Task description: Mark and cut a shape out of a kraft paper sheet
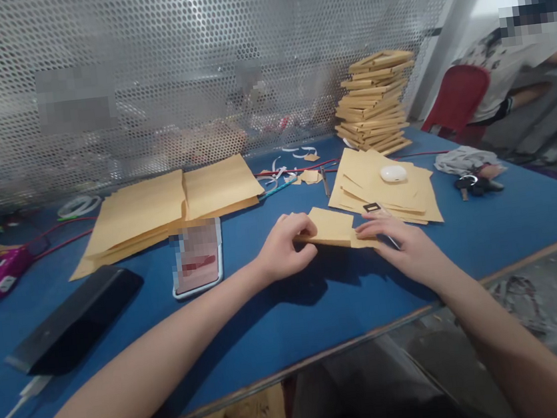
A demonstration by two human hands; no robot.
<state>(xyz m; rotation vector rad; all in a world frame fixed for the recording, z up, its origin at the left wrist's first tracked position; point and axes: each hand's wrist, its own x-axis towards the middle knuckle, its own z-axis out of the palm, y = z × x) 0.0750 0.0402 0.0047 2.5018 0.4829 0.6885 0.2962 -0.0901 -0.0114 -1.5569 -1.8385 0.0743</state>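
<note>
A folded piece of tan cardboard (331, 226) sits just above the blue table (281, 316) in the middle of the head view. My left hand (285, 247) is closed on its left edge, thumb on top. My right hand (403, 243) presses on its right corner with the fingers close together. Behind the right hand lies a spread pile of flat tan sheets (410, 197) with a white oval object (393, 173) on it.
A tall stack of folded cardboard pieces (376, 104) stands at the back right. Large tan sheets (157, 206) lie at the left, with a phone (197, 257) and a black box (77, 319) nearer me. Keys (474, 183) lie right. A person (518, 61) sits beyond the table. A perforated metal screen (166, 61) closes the back.
</note>
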